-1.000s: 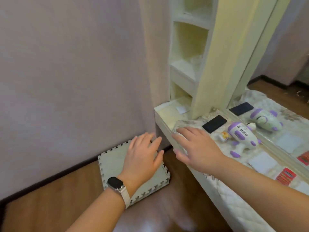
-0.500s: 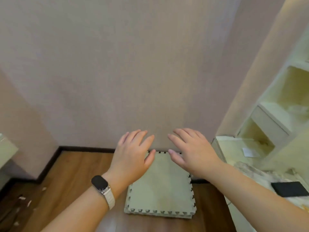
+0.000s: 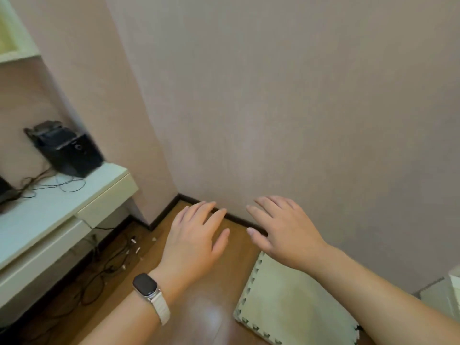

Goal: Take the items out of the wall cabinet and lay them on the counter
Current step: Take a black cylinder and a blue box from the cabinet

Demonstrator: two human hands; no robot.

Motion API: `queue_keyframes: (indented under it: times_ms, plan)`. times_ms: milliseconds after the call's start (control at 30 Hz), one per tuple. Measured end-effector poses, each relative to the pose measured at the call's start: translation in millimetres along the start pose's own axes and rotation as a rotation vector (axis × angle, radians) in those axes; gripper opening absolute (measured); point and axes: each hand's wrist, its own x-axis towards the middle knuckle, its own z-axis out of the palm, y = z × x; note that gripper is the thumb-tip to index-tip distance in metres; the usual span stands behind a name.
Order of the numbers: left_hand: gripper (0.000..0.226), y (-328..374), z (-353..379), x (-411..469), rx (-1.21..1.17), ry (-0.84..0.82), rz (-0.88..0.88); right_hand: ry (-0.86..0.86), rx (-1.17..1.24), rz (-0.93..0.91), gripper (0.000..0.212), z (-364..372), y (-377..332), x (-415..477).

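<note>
No wall cabinet and none of its items are seen in the head view; only a pale framed corner [image 3: 11, 28] at the upper left edge is caught, and whether it belongs to the cabinet cannot be told. Nothing of the task is shown as under way here.

The left hand [image 3: 196, 241] and the right hand [image 3: 283, 232] are held out flat, palms down, fingers spread and empty, side by side but apart, over the wooden floor [image 3: 139, 290] near the dark skirting board [image 3: 236, 220]. A smartwatch [image 3: 145, 286] is worn on the left wrist.

A foam mat [image 3: 293, 307] with toothed edges is laid on the floor below the right forearm. To the left, a pale counter [image 3: 57, 207] is seen carrying a black device [image 3: 69, 148] and loose wires [image 3: 49, 183], and more cables [image 3: 104, 267] and small bits of debris are strewn on the floor beneath it.

Several risks are judged likely. With the view turned away from the cabinet, a reach could be made blind. The mat edge or the floor cables could be caught by a foot. Items laid on this counter could be snagged in the wires, or the device could be knocked.
</note>
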Motion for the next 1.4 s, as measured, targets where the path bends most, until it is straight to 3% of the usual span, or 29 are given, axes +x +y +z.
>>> queue_keyframes:
  times_ms: [233,433,733,1400]
  plan:
    - [0.045,-5,-16,20,0.17,0.005,-0.238,0.01,0.147,-0.214,0.047,29,21,67]
    - [0.045,-24,-47,-15,0.306,0.015,-0.467,0.03,0.274,-0.426,0.048,47,-16,119]
    - [0.044,-83,-101,-86,0.41,0.117,-0.717,0.014,0.32,-0.693,0.05,44,-129,178]
    - [0.047,-325,-215,-282,0.471,0.266,-0.862,0.119,0.305,-0.891,0.045,57,-472,272]
